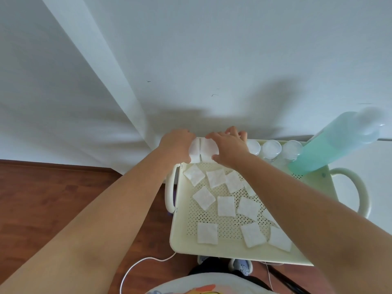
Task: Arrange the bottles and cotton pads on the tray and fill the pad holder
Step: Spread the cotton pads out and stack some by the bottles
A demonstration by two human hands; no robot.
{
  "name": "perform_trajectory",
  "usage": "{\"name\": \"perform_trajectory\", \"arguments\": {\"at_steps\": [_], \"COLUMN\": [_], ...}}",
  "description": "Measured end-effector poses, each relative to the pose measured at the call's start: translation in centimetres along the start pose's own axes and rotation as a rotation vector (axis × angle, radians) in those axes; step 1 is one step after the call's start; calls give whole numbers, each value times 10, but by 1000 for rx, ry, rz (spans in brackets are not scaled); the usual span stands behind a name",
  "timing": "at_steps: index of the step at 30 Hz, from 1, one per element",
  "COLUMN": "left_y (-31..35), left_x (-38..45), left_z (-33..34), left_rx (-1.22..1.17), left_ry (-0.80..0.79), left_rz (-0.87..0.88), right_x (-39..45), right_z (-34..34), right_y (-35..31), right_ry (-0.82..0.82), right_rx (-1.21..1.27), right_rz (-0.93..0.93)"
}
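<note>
Cream perforated metal tray with looped side handles (180, 240): fills 5 o'clock of view. Tall translucent turquoise bottle (331, 145): 2 o'clock corner of tray, leaning. Three small clear round-capped bottles (272, 148): far rim, just right of hands. Loose square white cotton pads (226, 206): scattered flat over tray floor.

Stack of white cotton pads (203, 150): 11 o'clock corner, long axis left-right, squeezed endwise between left hand (176, 145) and right hand (230, 148), both curled round it, equally near. Holder itself: cannot tell.
</note>
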State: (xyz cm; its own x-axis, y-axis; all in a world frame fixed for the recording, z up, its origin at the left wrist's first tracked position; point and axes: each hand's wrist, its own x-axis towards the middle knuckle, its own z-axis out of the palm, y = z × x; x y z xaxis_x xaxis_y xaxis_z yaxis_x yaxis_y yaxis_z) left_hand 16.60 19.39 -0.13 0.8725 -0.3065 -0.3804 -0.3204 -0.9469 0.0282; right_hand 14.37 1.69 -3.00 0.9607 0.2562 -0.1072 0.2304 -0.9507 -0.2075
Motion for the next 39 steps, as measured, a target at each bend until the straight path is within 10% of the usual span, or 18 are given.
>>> {"name": "perform_trajectory", "arguments": {"at_steps": [25,33,39], "left_y": [7,28,66], "left_x": [-2,-68,-59], "left_z": [6,29,72], "left_rx": [-9,9,114], "left_ry": [117,378,41], "left_rz": [-66,90,6], "right_x": [-6,-86,-84], "right_z": [-5,19,64], "right_y": [3,4,10], "right_ry": [-11,399,-71], "right_rx": [-147,159,531], "right_rz": [-114,-174,537]}}
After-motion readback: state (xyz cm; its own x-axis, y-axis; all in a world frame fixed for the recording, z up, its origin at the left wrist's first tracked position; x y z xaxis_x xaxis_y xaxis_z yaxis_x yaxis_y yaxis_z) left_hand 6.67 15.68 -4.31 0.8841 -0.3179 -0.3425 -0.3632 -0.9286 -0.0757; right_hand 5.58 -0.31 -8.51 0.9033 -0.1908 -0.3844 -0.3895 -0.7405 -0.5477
